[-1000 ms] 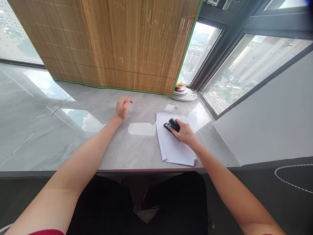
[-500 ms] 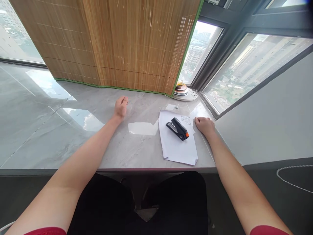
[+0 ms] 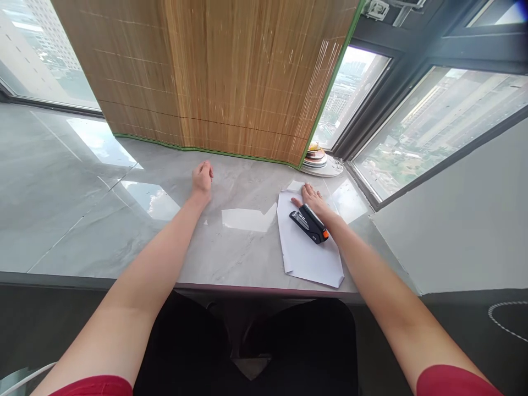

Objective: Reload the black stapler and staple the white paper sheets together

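Observation:
My left hand (image 3: 202,179) rests on the grey stone counter in a loose fist, and nothing shows in it. On the right, my right hand (image 3: 314,201) reaches over the upper part of a white paper sheet (image 3: 309,263), its fingers stretched out and the thumb apart. Close below that hand lies a black stapler (image 3: 308,224) with an orange end, set diagonally on the paper. The thumb is by the stapler's far end; whether they touch I cannot tell. Part of the paper's top is hidden under the hand, and its lower corners curl up.
A bamboo blind (image 3: 231,77) with green edging hangs down to the back of the counter (image 3: 243,258). Stacked plates (image 3: 322,164) stand in the window corner behind my right hand. A white wall (image 3: 462,220) bounds the right side. My legs are under the front edge.
My right hand has moved left from beside the paper onto its upper part, opening from a curled shape. My left hand stays curled on the counter. The view has shifted slightly.

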`<state>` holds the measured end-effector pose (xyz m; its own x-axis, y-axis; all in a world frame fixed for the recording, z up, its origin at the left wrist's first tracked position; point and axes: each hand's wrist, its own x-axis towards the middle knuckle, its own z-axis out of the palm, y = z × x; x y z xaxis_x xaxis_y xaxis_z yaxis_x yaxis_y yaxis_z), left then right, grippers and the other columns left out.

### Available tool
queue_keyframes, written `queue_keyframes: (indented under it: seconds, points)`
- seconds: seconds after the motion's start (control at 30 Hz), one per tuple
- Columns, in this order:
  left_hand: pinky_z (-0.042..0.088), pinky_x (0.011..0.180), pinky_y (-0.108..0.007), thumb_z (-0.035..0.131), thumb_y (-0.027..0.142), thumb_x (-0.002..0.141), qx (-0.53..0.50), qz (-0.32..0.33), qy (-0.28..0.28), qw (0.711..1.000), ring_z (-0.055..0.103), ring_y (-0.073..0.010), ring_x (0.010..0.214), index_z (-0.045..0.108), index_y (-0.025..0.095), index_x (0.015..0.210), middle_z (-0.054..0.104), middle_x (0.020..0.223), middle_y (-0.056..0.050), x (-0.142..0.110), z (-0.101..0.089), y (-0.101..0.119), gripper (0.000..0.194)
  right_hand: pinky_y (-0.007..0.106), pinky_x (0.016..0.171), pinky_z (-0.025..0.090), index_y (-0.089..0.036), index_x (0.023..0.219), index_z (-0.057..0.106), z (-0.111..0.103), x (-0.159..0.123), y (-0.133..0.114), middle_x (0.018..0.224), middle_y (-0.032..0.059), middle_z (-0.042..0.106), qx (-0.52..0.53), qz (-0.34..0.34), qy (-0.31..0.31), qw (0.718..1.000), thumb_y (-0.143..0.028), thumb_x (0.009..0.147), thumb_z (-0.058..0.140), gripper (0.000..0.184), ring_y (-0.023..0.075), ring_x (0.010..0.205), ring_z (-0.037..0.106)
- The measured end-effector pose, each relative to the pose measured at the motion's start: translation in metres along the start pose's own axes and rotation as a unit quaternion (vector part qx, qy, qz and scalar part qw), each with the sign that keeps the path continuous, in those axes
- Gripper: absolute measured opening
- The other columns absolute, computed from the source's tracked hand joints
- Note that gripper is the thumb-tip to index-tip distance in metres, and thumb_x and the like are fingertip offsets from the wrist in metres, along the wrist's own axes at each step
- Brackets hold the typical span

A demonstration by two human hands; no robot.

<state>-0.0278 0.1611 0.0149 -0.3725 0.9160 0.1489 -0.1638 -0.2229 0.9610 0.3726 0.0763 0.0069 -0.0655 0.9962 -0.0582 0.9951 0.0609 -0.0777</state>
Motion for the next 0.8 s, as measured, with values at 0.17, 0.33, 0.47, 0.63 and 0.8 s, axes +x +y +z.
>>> queue_keyframes:
  seconds: [0.17,0.33,0.47,0.63,0.8]
  points:
    - [0.037,0.056,-0.024,0.06,0.039,0.102,-0.187,-0.101,0.144,0.967,0.04,-0.0117,0.058,0.041,0.024,0.076,0.041,0.07,0.003,0.025,-0.038,0.022,0.035,0.068,0.138,0.008,-0.002,0.176,0.023,0.005,0.015,-0.033,0.185,0.0278,0.009,-0.009,0.011,-0.019,1.0,-0.07,0.113,0.008,0.094,0.0366,0.175,0.01]
    - [0.032,0.063,-0.021,0.068,0.046,0.103,-0.226,-0.015,0.173,0.959,0.023,-0.008,0.057,0.032,0.021,0.08,0.019,0.07,0.008,0.037,-0.089,0.048,0.049,0.076,0.135,0.007,-0.003,0.177,0.023,0.008,0.032,-0.091,0.185,0.0282,0.008,0.014,0.009,-0.015,1.0,-0.073,0.113,0.008,0.096,0.0375,0.175,0.009]
    - [0.025,0.063,-0.023,0.066,0.042,0.106,-0.212,0.079,0.162,0.96,0.013,-0.0105,0.06,0.022,0.019,0.076,0.008,0.068,0.007,0.042,-0.108,0.053,0.058,0.08,0.133,0.008,0.003,0.174,0.025,0.011,0.046,-0.158,0.184,0.0321,0.007,0.056,-0.006,0.005,0.998,-0.074,0.113,0.014,0.099,0.0425,0.175,0.008]
    - [0.028,0.063,-0.026,0.058,0.041,0.106,-0.303,0.052,0.173,0.936,0.021,-0.0098,0.06,0.007,0.019,0.08,0.011,0.068,0.005,0.045,-0.107,0.041,0.062,0.078,0.134,0.009,0.006,0.174,0.023,0.015,0.056,-0.248,0.184,0.0311,0.01,0.098,-0.074,0.021,0.992,-0.071,0.114,0.028,0.097,0.0442,0.174,0.009]
    - [0.031,0.064,-0.026,0.027,0.035,0.113,-0.336,0.012,0.179,0.925,0.028,-0.0101,0.06,0.02,0.022,0.082,0.02,0.072,0.005,0.046,-0.105,0.036,0.035,0.077,0.131,0.024,-0.02,0.175,0.039,0.015,0.056,-0.297,0.184,0.013,0.031,0.103,-0.082,0.043,0.99,-0.065,0.114,0.033,0.076,0.0449,0.172,0.02]
